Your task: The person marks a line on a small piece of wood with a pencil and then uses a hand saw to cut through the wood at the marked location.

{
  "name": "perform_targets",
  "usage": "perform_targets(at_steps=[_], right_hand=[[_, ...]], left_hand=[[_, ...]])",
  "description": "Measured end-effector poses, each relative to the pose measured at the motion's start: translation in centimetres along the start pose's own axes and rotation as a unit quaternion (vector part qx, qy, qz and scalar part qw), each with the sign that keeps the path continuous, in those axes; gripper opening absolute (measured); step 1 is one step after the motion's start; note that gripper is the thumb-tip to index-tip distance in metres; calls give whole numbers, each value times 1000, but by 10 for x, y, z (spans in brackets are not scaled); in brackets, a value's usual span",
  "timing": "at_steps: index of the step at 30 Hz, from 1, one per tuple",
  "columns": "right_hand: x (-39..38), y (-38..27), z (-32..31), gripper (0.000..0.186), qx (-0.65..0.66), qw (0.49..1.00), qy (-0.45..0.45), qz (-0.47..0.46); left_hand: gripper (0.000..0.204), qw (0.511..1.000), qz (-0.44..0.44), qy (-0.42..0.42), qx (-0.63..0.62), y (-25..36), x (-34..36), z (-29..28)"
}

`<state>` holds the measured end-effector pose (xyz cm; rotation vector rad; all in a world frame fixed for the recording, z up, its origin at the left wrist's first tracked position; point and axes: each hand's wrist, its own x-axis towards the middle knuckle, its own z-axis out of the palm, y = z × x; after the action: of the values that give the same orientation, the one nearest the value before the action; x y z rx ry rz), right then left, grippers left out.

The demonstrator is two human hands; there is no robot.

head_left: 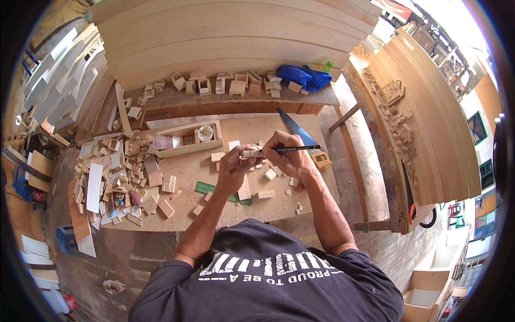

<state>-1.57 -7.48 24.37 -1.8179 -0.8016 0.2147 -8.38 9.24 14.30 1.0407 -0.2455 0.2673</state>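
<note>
My left hand (238,163) grips a small pale wooden block (250,153) at the middle of the view. Beside it my right hand (283,153) is closed on a black pencil (304,147), its near part hidden by my fingers at the block. Below them on the plywood worktop (284,206) lie a green plastic ruler (206,187), partly under my left wrist, and small wood pieces (265,194). Behind my right hand is a handsaw (321,158) with a blue blade and yellow handle.
Scrap wood (134,182) is heaped at the left, near a long wooden box (177,147). A rear shelf (230,102) bears small wooden boxes and a blue bag (303,77). Boards (445,139) lean at the right.
</note>
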Motion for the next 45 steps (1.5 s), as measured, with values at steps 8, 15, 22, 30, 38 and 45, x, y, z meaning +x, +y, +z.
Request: perform_targets(at_steps=[8, 15, 22, 30, 38, 45], right_hand=[[1, 2, 0, 14, -49, 999, -4, -23], [1, -2, 1, 17, -50, 997, 8, -50], [2, -3, 4, 18, -24, 999, 3, -43], [-1, 6, 3, 19, -78, 997, -22, -17], [-16, 11, -26, 23, 361, 905, 221, -26], [-58, 44, -7, 43, 269, 958, 80, 62]], left_hand=[[21, 1000, 7, 1, 3, 2, -1, 3], [21, 1000, 14, 2, 6, 2, -2, 2], [21, 1000, 18, -2, 5, 0, -4, -2], [22, 1000, 9, 13, 18, -5, -7, -1], [20, 1000, 17, -1, -6, 12, -4, 1], [20, 1000, -6, 21, 21, 5, -11, 13]])
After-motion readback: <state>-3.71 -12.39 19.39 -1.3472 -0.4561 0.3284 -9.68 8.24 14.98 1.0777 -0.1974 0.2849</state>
